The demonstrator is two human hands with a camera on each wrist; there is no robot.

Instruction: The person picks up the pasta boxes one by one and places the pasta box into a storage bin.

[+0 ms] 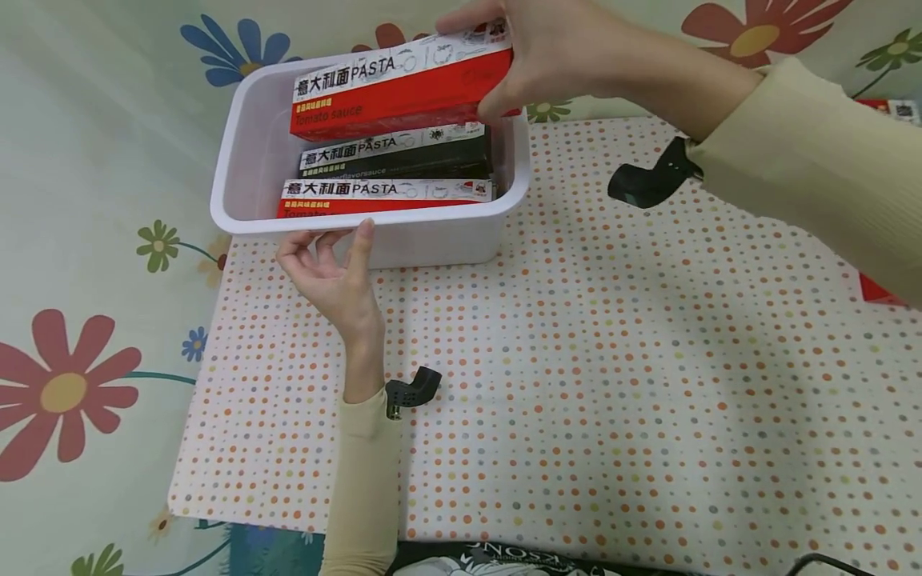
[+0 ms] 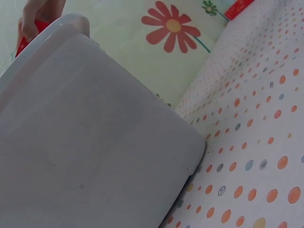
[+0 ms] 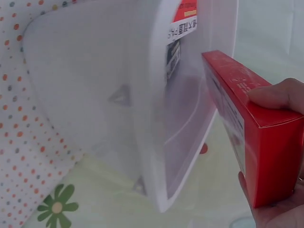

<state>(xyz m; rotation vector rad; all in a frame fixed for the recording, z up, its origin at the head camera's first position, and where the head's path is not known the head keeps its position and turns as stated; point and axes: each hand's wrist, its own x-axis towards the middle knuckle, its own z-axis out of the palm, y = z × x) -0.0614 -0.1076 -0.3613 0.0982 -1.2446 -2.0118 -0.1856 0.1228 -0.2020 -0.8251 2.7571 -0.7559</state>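
Note:
My right hand (image 1: 543, 56) grips one end of a red and white pasta box (image 1: 403, 92) labelled tomato sauce, thumb on one face and fingers on the other. The box is tilted over the far side of a white plastic bin (image 1: 439, 240). In the right wrist view, the red box (image 3: 280, 156) overlaps the bin's rim. Inside the bin lie a dark green pasta box (image 1: 432, 156) and, nearer the front, another red pasta box (image 1: 425, 192). My left hand (image 1: 334, 276) holds the bin's front rim from below, fingers curled under the lip and thumb against the edge.
The bin stands at the back left of a table under a dotted cloth (image 1: 540, 360). Part of a red box (image 1: 879, 292) shows at the right edge, partly behind my right sleeve. A flowered curtain (image 1: 108, 200) hangs behind and along the left. Each wrist carries a black camera mount (image 1: 651, 180).

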